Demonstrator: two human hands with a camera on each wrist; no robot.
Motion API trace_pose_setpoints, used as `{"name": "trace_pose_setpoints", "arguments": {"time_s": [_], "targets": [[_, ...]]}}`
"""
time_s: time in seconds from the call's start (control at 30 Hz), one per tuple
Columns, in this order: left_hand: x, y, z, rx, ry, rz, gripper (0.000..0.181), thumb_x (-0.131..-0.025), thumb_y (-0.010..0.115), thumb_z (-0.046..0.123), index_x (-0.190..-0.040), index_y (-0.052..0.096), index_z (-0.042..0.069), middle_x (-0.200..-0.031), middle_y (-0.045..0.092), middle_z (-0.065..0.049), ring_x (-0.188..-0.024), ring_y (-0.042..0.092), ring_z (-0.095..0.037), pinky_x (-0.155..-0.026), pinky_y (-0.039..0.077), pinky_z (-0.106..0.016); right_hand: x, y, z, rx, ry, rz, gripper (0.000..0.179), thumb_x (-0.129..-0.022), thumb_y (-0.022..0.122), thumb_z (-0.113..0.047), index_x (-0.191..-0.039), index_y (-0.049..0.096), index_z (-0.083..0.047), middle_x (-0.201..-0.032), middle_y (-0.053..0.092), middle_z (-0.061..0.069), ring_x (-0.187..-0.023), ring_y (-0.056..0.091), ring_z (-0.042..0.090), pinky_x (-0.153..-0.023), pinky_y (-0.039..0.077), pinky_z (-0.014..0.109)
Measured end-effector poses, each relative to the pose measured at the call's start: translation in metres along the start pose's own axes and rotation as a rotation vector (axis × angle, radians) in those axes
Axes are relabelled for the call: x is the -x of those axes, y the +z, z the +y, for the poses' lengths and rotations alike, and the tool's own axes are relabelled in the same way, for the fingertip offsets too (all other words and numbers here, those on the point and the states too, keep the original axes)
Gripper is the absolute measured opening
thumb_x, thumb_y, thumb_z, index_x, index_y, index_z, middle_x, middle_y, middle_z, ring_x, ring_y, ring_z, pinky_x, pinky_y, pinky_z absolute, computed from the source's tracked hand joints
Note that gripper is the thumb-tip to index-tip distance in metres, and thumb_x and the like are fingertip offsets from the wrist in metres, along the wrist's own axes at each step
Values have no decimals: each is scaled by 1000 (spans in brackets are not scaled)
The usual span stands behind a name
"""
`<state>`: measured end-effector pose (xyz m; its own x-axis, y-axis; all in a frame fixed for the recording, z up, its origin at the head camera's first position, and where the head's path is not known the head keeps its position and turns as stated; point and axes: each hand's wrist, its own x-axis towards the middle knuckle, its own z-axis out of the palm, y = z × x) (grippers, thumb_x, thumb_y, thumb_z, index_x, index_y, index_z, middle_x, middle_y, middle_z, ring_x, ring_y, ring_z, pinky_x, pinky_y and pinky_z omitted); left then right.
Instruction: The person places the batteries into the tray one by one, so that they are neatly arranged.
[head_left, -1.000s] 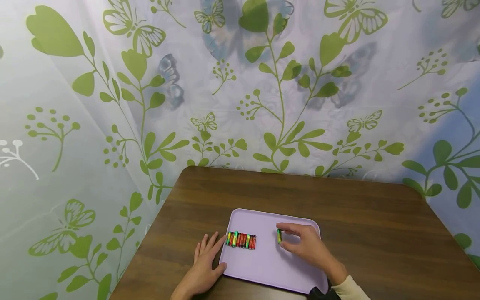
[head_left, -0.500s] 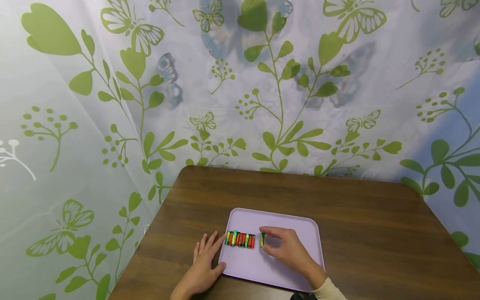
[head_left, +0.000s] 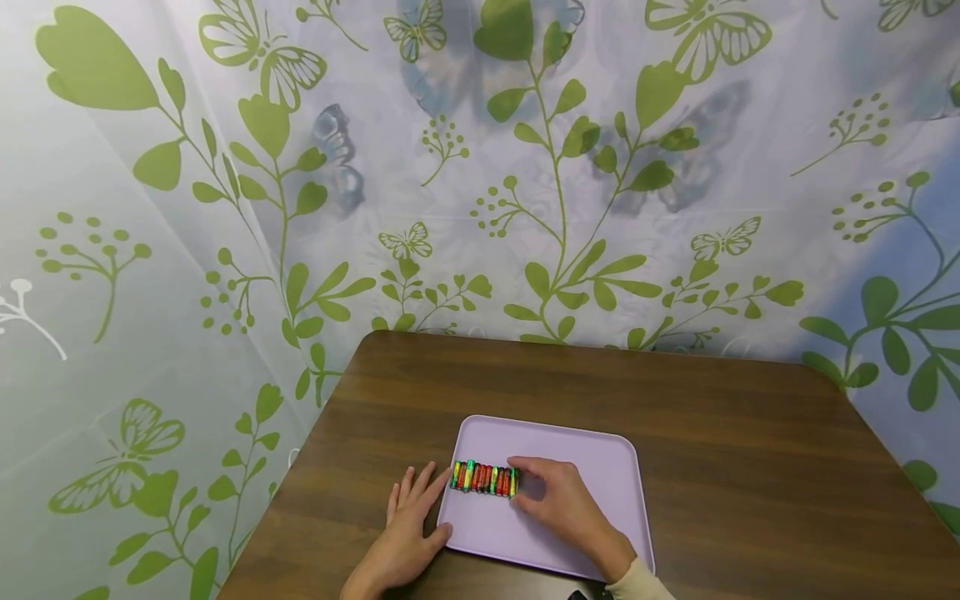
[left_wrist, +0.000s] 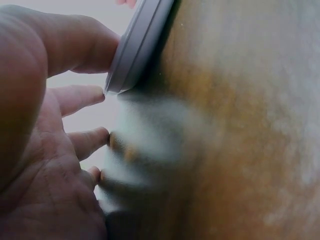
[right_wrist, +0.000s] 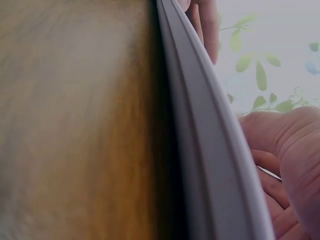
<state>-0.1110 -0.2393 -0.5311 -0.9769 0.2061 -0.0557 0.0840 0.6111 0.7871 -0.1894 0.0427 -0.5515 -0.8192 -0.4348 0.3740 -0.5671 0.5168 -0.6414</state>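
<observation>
On the lilac tray [head_left: 592, 454], a side-by-side row of small red, green and yellow batteries [head_left: 483, 478] lies near the left rim. My right hand [head_left: 562, 504] pinches a green-and-yellow battery [head_left: 513, 482] between thumb and fingers, at the row's right end. Whether it touches its neighbour I cannot tell. My left hand [head_left: 405, 533] lies spread at the tray's left edge; in the left wrist view its thumb and index finger touch the tray's outer side [left_wrist: 145, 45]. The right wrist view shows the right hand [right_wrist: 295, 165] behind the tray's side, with the batteries hidden.
A brown wooden table [head_left: 712, 433] carries the tray and reaches well beyond it at the back and right. Behind and to the left hangs a pale curtain [head_left: 465, 167] printed with green leaves and butterflies.
My right hand has carried the green-and-yellow battery leftward across the tray to the right end of the row. My left hand has stayed at the left edge.
</observation>
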Motion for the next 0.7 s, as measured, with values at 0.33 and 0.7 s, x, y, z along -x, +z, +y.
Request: {"name": "trace_pose_setpoints", "arguments": {"time_s": [0.33, 0.7], "targets": [[-6, 2, -1, 1, 14, -18, 80, -95, 76, 11, -168, 45, 17, -177, 29, -28, -166, 0, -59, -129, -10, -74, 4, -2, 1, 38, 2, 24, 54, -76, 96, -5, -128, 80, -7, -125, 83, 3, -116, 79, 24, -102, 64, 45], [2, -15, -5, 36, 1, 5, 67, -101, 74, 13, -164, 50, 10, -173, 39, -27, -165, 16, -59, -131, 5, -78, 13, -52, 12, 89, 21, 79, 47, -85, 93, -17, -130, 80, -10, -126, 82, -1, -102, 81, 27, -93, 66, 44]]}}
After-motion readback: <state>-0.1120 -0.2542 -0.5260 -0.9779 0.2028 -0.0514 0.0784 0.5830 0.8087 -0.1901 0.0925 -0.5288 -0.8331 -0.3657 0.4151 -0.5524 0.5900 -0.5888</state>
